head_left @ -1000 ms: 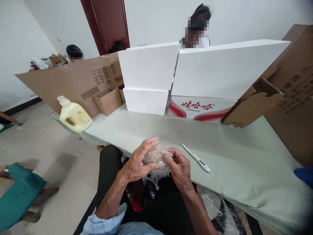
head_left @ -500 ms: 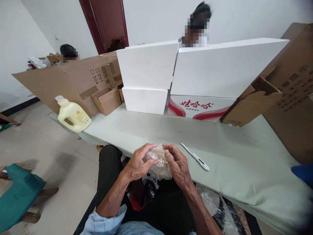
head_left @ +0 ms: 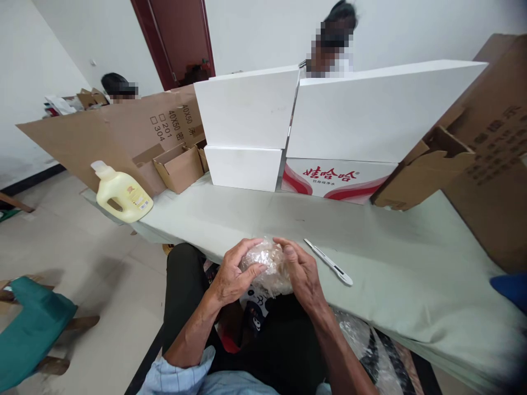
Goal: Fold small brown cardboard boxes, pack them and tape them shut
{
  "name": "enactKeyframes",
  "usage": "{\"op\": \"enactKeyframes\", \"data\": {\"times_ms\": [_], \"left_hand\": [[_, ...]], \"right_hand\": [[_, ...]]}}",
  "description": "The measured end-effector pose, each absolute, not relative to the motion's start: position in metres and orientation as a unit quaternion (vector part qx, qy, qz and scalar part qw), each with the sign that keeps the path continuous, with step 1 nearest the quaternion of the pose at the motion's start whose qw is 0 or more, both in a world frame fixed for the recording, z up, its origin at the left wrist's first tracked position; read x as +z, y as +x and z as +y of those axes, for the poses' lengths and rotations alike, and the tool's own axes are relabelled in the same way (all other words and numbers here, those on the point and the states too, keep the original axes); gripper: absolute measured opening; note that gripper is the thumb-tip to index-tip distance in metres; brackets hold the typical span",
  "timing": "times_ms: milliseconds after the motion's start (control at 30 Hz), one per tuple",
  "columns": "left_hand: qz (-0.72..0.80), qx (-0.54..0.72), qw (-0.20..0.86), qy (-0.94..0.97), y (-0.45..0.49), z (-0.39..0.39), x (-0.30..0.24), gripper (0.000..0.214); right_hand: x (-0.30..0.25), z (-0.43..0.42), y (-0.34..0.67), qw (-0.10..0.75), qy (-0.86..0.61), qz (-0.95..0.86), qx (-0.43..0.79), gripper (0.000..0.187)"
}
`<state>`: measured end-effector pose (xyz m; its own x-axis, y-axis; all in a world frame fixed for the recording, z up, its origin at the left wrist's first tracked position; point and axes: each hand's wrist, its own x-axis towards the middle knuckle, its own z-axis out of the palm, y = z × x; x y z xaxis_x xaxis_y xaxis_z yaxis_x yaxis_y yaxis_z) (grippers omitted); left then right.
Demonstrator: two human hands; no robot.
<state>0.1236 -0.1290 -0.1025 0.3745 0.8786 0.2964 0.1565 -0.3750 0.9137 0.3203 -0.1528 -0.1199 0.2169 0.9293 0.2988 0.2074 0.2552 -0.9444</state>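
Observation:
A crumpled bundle of clear plastic film (head_left: 268, 267) sits between my two hands, above my lap at the table's near edge. My left hand (head_left: 235, 272) curves around its left side, thumb lying across the front. On the opposite side my right hand (head_left: 301, 272) presses against the bundle, its fingers bent over the top. Whether anything lies inside the film I cannot tell. To the right of my right hand, a white craft knife (head_left: 329, 263) lies on the pale green tablecloth (head_left: 247, 211), touched by neither hand.
White boxes (head_left: 247, 112) and a red-printed carton (head_left: 340, 181) stand across the table's back. A yellow detergent jug (head_left: 125, 195) is at the left end, beside a small cardboard box (head_left: 181, 170). Another open carton (head_left: 420, 170) stands right. Two people are behind the boxes.
The plastic bundle has turned and shifted slightly between my hands, and looks a little fuller. My right fingers have moved a little on it. The knife lies where it was.

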Motion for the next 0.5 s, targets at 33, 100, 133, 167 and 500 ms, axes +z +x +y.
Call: {"op": "enactKeyframes", "data": {"times_ms": [33,100,133,167,500], "left_hand": [[0.378,0.446,0.426,0.691,0.123,-0.128,-0.103,0.047],[0.403,0.481,0.432,0.647,0.123,-0.127,-0.102,0.051],[0.41,0.493,0.438,0.63,0.122,-0.127,-0.102,0.053],[0.412,0.501,0.445,0.618,0.122,-0.127,-0.102,0.054],[0.39,0.497,0.468,0.618,0.126,-0.131,-0.1,0.066]], "right_hand": [[-0.121,-0.155,0.324,0.579,-0.524,-0.525,0.337,0.061],[-0.124,-0.16,0.33,0.576,-0.519,-0.506,0.378,0.07],[-0.125,-0.162,0.331,0.573,-0.514,-0.503,0.394,0.072],[-0.125,-0.165,0.331,0.571,-0.507,-0.505,0.404,0.071],[-0.12,-0.177,0.31,0.572,-0.538,-0.563,0.258,0.044]]}}
